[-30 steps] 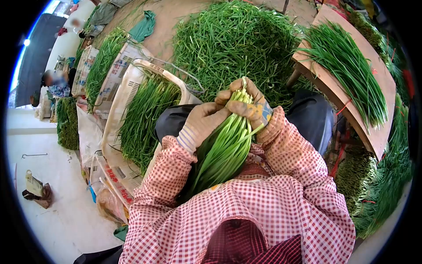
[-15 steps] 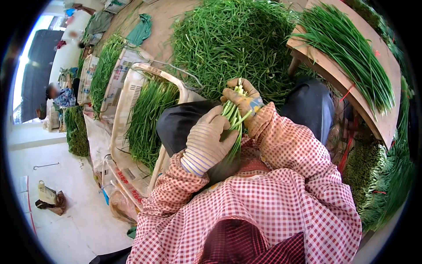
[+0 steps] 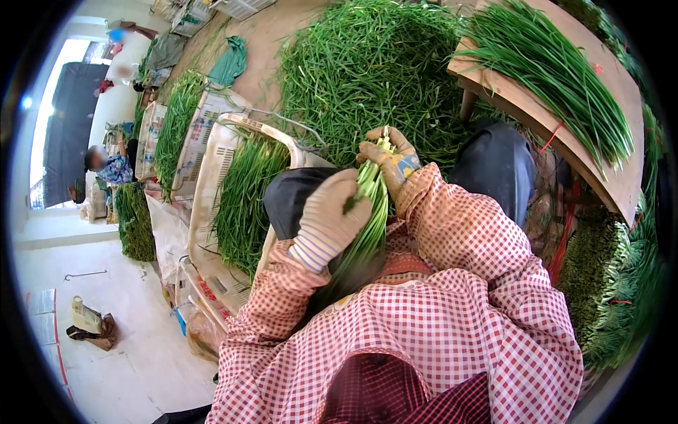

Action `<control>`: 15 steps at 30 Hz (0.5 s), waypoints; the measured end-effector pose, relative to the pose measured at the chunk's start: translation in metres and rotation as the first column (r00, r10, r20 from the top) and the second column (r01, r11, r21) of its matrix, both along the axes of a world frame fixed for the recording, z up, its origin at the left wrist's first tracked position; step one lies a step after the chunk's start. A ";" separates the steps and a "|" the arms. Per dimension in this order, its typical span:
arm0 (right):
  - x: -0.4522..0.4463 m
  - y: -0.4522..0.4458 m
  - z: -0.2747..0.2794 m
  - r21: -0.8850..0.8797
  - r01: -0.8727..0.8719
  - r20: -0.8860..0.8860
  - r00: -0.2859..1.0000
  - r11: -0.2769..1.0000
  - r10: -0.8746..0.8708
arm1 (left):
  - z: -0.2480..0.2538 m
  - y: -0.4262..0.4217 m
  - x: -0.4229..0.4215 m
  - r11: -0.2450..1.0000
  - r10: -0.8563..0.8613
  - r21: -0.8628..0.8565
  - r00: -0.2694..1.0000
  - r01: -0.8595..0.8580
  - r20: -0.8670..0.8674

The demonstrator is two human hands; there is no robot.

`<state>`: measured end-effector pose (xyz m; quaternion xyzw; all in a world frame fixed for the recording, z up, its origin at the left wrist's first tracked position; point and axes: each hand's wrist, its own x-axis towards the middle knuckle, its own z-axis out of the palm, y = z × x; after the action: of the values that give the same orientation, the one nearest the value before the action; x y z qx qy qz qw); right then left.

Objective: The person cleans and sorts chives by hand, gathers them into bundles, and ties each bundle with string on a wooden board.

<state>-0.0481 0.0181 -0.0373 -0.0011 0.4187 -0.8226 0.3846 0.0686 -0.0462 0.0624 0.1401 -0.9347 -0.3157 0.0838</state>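
Observation:
My right hand (image 3: 395, 157), in a soiled glove with a blue and yellow patch, grips a small bunch of chives (image 3: 377, 205) near its pale stem ends. The green leaves hang down toward my lap, where their lower part is blurred. My left hand (image 3: 332, 218), in a striped knit glove, lies against the left side of the bunch with its fingers curled in on the stalks. Part of its fingertips is hidden. Between my knees and beyond them, a big heap of loose green leaves (image 3: 367, 78) covers the floor.
At my left stands a white plastic crate (image 3: 201, 205) full of chives. A wooden bench (image 3: 487, 81) on the right bears a tied bundle (image 3: 565, 85). More bundles (image 3: 600, 283) stack at the lower right. Another person (image 3: 116, 168) sits at the far left.
My left hand has closed in from a more spread pose onto the stalks. My right hand keeps its hold on the chives. The view has shifted slightly.

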 end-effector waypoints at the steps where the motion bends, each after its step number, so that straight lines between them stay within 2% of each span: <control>1: -0.001 0.000 -0.001 -0.001 0.004 0.001 1.000 1.000 -0.004 | 0.004 -0.002 0.001 0.981 0.048 0.187 0.998 -0.052 0.029; 3: -0.003 -0.001 -0.001 -0.034 0.026 -0.003 1.000 0.999 -0.026 | 0.006 -0.004 -0.009 1.000 0.014 0.023 0.999 -0.012 -0.050; 5: -0.002 0.000 -0.003 0.002 0.017 -0.014 1.000 1.000 -0.017 | 0.002 -0.008 -0.028 1.000 -0.005 0.024 0.999 0.006 -0.049; 7: 0.000 0.000 -0.009 -0.170 0.103 -0.101 0.987 0.980 -0.121 | -0.005 -0.013 -0.038 0.999 -0.027 0.022 0.998 0.028 -0.055; 9: -0.003 0.002 -0.003 -0.072 0.088 -0.098 0.991 0.994 -0.094 | -0.011 -0.027 -0.044 0.973 0.113 0.193 0.991 -0.125 0.073; 10: -0.004 0.006 -0.002 -0.062 0.062 -0.095 0.993 0.996 -0.067 | -0.013 -0.032 -0.042 0.927 0.081 0.360 0.993 -0.106 0.084; 12: -0.008 0.012 0.009 -0.053 0.035 -0.090 0.995 0.998 -0.039 | -0.014 -0.037 -0.046 0.908 0.097 0.396 0.989 -0.135 0.115; 13: -0.010 0.014 0.012 -0.129 -0.008 -0.031 1.000 0.992 0.004 | -0.015 -0.038 -0.046 0.884 0.120 0.434 0.982 -0.172 0.145; 14: -0.011 0.015 0.012 -0.206 -0.046 0.023 0.998 0.978 0.052 | -0.007 -0.034 -0.051 0.930 0.067 0.347 0.985 -0.119 0.158; 15: -0.013 0.015 0.012 -0.205 -0.046 0.023 0.998 0.978 0.052 | -0.014 -0.038 -0.052 0.930 0.066 0.348 0.985 -0.118 0.158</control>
<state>-0.0607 0.0331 -0.0258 -0.0391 0.3264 -0.8516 0.4084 0.0167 -0.0847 0.0486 0.2192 -0.8580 -0.4645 0.0042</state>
